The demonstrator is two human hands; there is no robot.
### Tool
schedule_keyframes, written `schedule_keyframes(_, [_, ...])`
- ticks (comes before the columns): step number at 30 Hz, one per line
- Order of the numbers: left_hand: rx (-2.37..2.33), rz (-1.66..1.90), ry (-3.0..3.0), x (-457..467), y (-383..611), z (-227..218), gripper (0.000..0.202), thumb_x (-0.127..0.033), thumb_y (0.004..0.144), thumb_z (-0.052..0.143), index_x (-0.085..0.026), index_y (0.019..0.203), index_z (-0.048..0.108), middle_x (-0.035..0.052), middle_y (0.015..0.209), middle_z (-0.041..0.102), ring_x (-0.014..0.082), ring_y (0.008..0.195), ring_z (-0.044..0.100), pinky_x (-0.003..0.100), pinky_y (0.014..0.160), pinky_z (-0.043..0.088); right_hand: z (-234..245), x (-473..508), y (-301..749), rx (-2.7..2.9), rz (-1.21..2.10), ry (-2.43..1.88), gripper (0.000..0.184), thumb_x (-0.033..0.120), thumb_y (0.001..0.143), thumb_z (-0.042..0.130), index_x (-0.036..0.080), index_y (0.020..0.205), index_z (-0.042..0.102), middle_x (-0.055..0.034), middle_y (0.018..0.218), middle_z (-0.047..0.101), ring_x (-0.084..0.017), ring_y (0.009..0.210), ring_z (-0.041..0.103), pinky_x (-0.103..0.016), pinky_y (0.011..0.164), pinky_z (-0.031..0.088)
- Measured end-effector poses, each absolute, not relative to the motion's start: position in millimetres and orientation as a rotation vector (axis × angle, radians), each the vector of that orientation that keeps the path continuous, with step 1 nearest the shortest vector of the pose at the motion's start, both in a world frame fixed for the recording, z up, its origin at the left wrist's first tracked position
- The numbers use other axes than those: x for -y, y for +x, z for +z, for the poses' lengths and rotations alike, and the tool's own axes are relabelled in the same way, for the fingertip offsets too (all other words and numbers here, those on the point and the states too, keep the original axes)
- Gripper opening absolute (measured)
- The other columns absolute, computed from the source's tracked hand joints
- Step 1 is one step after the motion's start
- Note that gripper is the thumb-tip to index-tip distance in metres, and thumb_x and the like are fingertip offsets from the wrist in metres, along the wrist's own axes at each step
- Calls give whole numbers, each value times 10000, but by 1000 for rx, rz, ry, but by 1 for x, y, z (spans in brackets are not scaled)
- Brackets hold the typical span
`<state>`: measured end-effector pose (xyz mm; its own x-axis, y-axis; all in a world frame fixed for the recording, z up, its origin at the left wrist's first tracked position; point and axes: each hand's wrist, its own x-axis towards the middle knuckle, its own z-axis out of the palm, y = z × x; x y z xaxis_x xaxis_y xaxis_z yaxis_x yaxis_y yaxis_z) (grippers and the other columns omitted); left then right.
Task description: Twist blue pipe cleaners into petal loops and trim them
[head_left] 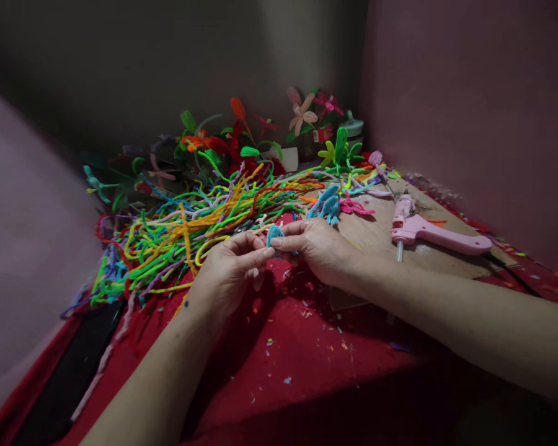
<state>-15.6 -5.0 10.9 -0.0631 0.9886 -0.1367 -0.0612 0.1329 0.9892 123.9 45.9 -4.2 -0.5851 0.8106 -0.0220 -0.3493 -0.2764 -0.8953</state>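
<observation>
Between my two hands is a small loop of blue pipe cleaner [274, 233], pinched at its lower part. My left hand [235, 267] grips it from the left with thumb and fingertips, and my right hand [312, 245] pinches it from the right. The fingers hide its lower end. Just beyond my right hand lies a bunch of blue pipe cleaner petals [324, 204], with pink pipe cleaner pieces [354, 206] beside it. A tangled heap of coloured pipe cleaners [186, 226] spreads behind and left of my hands.
A pink glue gun [439, 234] rests on a brown board [376, 248] at the right. Pipe cleaner flowers [302, 114] and a lidded jar [352, 127] stand at the back. A dark flat object [69, 378] lies at left on the red cloth [279, 365], which is strewn with scraps.
</observation>
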Motion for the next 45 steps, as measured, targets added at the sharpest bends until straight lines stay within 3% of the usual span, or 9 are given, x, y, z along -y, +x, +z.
schedule_keyframes(4, [-1163, 1116, 918, 3, -17, 10, 208, -160, 639, 739, -129, 798, 609, -22, 614, 570, 74, 439, 521, 169, 336, 413, -6, -48, 124, 1217, 1905, -614, 184, 243, 573, 763, 138, 542, 615, 38, 486, 514, -64, 456, 406, -243, 492, 334])
schedule_keyframes(7, [-1105, 1083, 901, 3, -18, 8, 180, -125, 659, 719, -97, 815, 633, 0, 626, 589, 78, 472, 548, 178, 379, 465, -9, -49, 124, 1228, 1888, -589, 157, 226, 583, 758, 132, 586, 632, 23, 525, 557, -64, 467, 428, -239, 488, 342])
schedule_keyframes(13, [-1086, 1066, 788, 2, -18, 7, 225, -92, 667, 707, -108, 880, 636, -19, 636, 582, 64, 479, 548, 150, 351, 439, -7, -50, 124, 1112, 1957, -624, 184, 216, 560, 777, 125, 589, 620, 26, 515, 567, -72, 453, 476, -235, 488, 377])
schedule_keyframes(22, [-1068, 1072, 903, 4, -15, 11, 121, -114, 653, 671, -135, 679, 554, -36, 467, 565, 54, 297, 455, 130, 258, 367, -8, -49, 123, 1228, 1857, -584, 213, 292, 593, 757, 125, 589, 625, 25, 544, 568, -69, 512, 470, -233, 531, 358])
schedule_keyframes(26, [-1069, 1110, 933, 5, -13, 10, 155, -95, 651, 685, -129, 687, 538, 26, 633, 673, 81, 432, 582, 143, 365, 470, -9, -48, 123, 1236, 1863, -599, 204, 307, 643, 714, 134, 607, 610, 29, 509, 538, -73, 473, 447, -236, 488, 334])
schedule_keyframes(31, [-1077, 1112, 1041, 9, -7, 7, 227, -118, 667, 711, -141, 824, 549, 22, 666, 684, 156, 543, 667, 244, 516, 561, -3, -51, 126, 1157, 1874, -601, 173, 240, 638, 691, 138, 558, 576, 23, 518, 550, -73, 460, 452, -240, 479, 342])
schedule_keyframes(39, [-1059, 1048, 1105, 13, -7, 11, 80, -171, 762, 621, -135, 754, 549, 35, 622, 658, 144, 522, 636, 247, 485, 535, -3, -55, 128, 1196, 1821, -570, 219, 267, 618, 710, 145, 520, 557, 36, 477, 520, -71, 445, 413, -243, 468, 307])
schedule_keyframes(45, [-1032, 1129, 1026, 12, -3, 13, 131, -128, 701, 672, -131, 779, 566, 2, 671, 609, 126, 549, 617, 227, 440, 524, -1, -55, 128, 1153, 1823, -571, 201, 229, 590, 719, 149, 511, 552, 41, 482, 526, -73, 458, 429, -243, 495, 325])
